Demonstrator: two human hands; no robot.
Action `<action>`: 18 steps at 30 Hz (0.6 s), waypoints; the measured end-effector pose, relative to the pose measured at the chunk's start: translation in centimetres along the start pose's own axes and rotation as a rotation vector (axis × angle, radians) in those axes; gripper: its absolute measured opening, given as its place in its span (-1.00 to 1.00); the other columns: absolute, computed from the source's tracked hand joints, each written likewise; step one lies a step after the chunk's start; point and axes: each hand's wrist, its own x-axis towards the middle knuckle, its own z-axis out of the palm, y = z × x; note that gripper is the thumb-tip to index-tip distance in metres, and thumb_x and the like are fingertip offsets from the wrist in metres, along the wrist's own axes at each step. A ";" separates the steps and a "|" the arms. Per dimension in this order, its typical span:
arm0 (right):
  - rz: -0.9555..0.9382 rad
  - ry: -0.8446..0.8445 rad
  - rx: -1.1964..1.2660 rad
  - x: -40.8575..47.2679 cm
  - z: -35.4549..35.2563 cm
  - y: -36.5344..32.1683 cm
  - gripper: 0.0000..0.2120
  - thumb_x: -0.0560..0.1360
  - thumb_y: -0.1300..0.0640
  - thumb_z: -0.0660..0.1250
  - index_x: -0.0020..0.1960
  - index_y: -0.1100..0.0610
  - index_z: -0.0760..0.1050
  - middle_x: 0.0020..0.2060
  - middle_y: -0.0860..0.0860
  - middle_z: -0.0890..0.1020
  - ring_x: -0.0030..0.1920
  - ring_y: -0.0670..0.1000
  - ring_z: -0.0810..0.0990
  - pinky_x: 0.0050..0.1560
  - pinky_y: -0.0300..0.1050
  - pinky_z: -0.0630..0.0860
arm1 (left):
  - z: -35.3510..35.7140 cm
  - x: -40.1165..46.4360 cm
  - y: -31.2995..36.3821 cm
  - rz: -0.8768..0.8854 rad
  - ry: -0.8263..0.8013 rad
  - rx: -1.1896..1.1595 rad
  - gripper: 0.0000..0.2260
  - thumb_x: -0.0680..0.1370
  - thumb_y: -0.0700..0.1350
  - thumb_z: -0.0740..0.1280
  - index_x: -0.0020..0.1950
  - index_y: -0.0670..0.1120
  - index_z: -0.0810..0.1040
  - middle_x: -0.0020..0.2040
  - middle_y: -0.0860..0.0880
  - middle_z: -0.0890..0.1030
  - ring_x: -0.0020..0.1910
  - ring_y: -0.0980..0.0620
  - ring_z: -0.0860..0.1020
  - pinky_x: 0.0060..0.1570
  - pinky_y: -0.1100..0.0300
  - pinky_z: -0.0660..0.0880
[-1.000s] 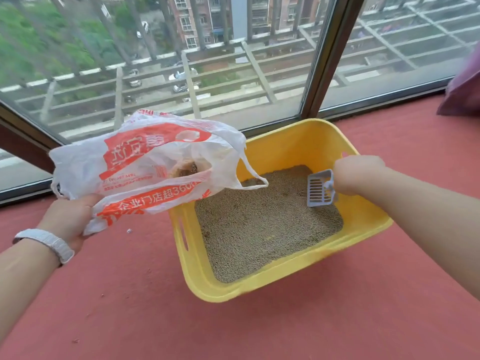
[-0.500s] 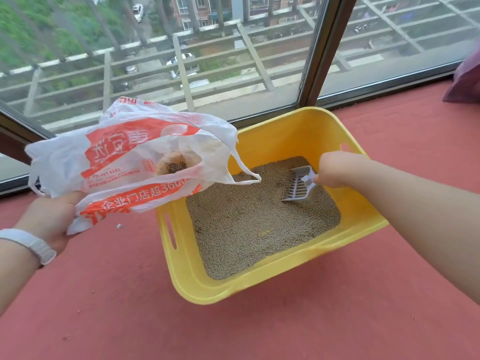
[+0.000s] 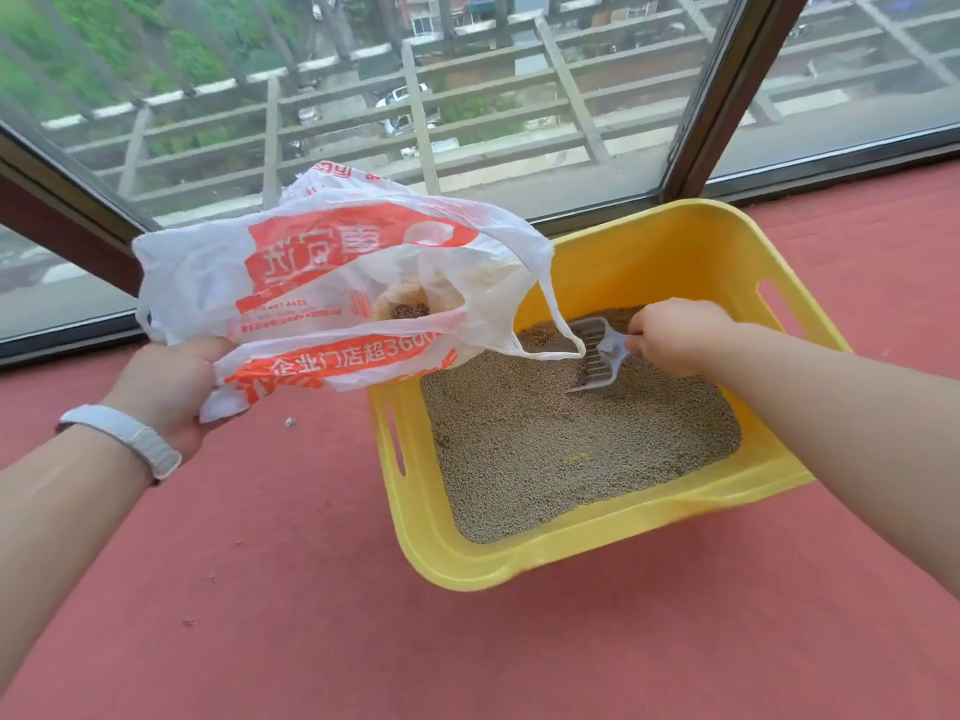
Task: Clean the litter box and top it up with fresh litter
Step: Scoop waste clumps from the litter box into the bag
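At three o'clock from the bag (image 3: 332, 283), the yellow litter box (image 3: 519, 563) sits on the red floor (image 3: 260, 615), against the window frame (image 3: 727, 96). My right hand (image 3: 675, 335) has its fingers curled round the handle of the scoop (image 3: 597, 356), whose blade dips into the litter (image 3: 571, 449). My left hand (image 3: 166, 387) grips the bunched plastic, mouth open toward the box. I judge the scoop light and stiff, best held at the handle end; the bag is thin, limp and slippery, so keep hold of the gathered neck. Its loose loop hangs by the scoop and may snag. Open floor lies at six and nine o'clock; glass blocks twelve.
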 end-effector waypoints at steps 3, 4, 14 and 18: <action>-0.050 0.014 -0.025 0.4 0.2 -1.0 -0.76 0.63 0.00 0.11 0.02 0.00 0.55 -0.18 -0.02 0.61 -0.15 0.08 0.56 -0.22 -0.08 0.44 | -0.1 -0.1 0.0 -0.010 -0.017 -0.028 -0.63 0.51 -0.47 0.14 0.29 -0.33 0.49 -0.38 0.06 0.68 -0.45 0.18 0.62 -0.56 0.34 0.46; -0.066 0.014 -0.021 0.5 0.3 -1.4 -0.73 0.63 -0.02 0.09 0.02 0.00 0.55 -0.17 -0.02 0.61 -0.13 0.09 0.56 -0.20 -0.07 0.41 | -0.1 -0.2 0.1 -0.015 -0.022 -0.043 -0.62 0.51 -0.47 0.13 0.28 -0.32 0.49 -0.38 0.06 0.68 -0.45 0.17 0.62 -0.56 0.33 0.47; -0.149 -0.014 -0.051 0.7 -0.6 -5.9 -0.76 0.60 0.13 0.12 -0.22 -0.01 0.39 -0.32 -0.06 0.46 -0.27 0.03 0.43 -0.26 -0.09 0.32 | -0.3 -0.1 0.2 -0.103 -0.046 -0.148 -0.68 0.56 -0.36 0.17 0.26 -0.19 0.54 -0.35 0.00 0.68 -0.47 0.12 0.61 -0.55 0.32 0.48; -0.246 -0.002 -0.079 0.5 -0.4 -7.7 -0.77 0.61 0.11 0.11 0.06 0.00 0.55 -0.06 0.02 0.62 -0.07 0.10 0.57 -0.21 -0.13 0.36 | -0.1 -0.3 0.5 -0.117 -0.056 -0.169 -0.69 0.57 -0.36 0.15 0.24 -0.17 0.54 -0.34 0.00 0.68 -0.47 0.13 0.61 -0.54 0.32 0.48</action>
